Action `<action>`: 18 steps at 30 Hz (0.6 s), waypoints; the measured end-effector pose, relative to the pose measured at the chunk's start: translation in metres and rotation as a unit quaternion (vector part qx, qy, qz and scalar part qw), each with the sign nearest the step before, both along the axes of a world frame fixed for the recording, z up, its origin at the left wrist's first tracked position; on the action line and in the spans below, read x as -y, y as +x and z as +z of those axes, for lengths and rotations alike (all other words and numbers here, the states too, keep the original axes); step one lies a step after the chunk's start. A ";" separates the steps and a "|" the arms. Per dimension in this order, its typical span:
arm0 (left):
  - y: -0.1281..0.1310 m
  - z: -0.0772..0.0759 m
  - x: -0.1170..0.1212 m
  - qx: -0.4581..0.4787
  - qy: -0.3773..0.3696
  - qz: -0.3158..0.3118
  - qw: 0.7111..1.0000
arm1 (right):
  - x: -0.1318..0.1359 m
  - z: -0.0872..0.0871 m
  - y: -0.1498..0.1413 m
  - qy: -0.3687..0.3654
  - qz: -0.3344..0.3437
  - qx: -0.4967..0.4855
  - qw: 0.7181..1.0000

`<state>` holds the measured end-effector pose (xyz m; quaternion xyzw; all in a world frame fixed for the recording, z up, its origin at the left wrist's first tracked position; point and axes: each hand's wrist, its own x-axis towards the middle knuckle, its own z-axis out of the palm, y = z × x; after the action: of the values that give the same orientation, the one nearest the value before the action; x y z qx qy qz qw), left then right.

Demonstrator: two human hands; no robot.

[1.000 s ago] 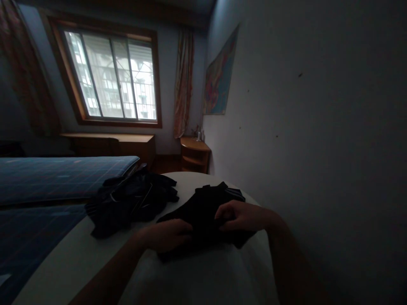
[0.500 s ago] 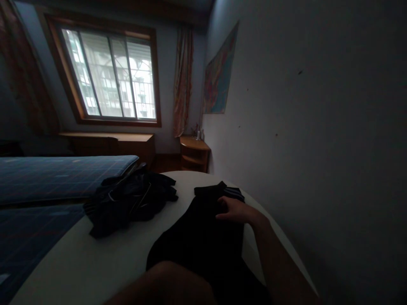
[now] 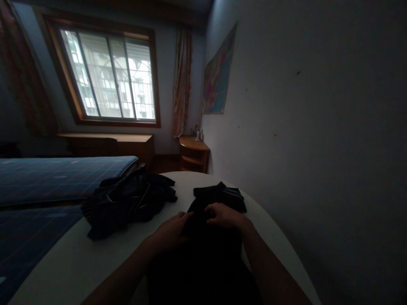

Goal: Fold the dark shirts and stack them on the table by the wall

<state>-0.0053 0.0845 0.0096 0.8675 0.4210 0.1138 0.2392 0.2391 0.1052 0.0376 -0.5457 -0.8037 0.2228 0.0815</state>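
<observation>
A black garment [image 3: 203, 267] is spread lengthwise on a round white table [image 3: 282, 250], with a striped dark part [image 3: 233, 194] at its far end. It is too dark to tell which kind of garment it is. My left hand [image 3: 171, 232] is at its left edge, fingers closed on the cloth. Close by on the right, my right hand [image 3: 225, 217] has curled fingers gripping the cloth near the far end. The fingertips of both hands are partly lost in the dark fabric.
A crumpled pile of dark clothes [image 3: 130, 205] with white piping lies on the table's left side. Beyond it is a bed with a blue plaid mattress [image 3: 63, 178]. The wall [image 3: 318, 169] runs close along the right. A corner shelf [image 3: 193, 144] stands behind.
My left hand has moved forward from the near edge to the garment's left side. My right hand has shifted slightly left and nearer, away from the striped part.
</observation>
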 end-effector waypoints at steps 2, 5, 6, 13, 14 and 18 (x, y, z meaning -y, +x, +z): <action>-0.004 0.008 0.002 -0.002 -0.038 -0.034 0.999 | 0.003 0.005 -0.004 -0.033 0.034 0.005 0.999; -0.011 0.021 0.004 -0.054 -0.125 -0.078 0.988 | 0.010 0.014 -0.011 -0.110 0.082 0.010 0.991; -0.014 0.024 0.004 -0.071 -0.169 -0.089 0.979 | 0.012 0.016 -0.014 -0.133 0.096 0.011 0.986; -0.018 0.015 -0.017 0.073 -0.158 0.076 0.982 | 0.025 0.022 -0.037 -0.185 0.194 0.018 0.963; -0.016 0.010 -0.020 0.096 -0.117 0.115 0.982 | 0.027 0.021 -0.041 -0.188 0.213 0.017 0.959; -0.004 -0.013 -0.027 0.138 -0.091 0.143 0.976 | 0.034 0.016 -0.058 -0.201 0.293 -0.004 0.935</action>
<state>-0.0094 0.1111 -0.0036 0.7489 0.5123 0.2269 0.3538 0.1812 0.0708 0.0535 -0.2907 -0.8661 0.3954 -0.0956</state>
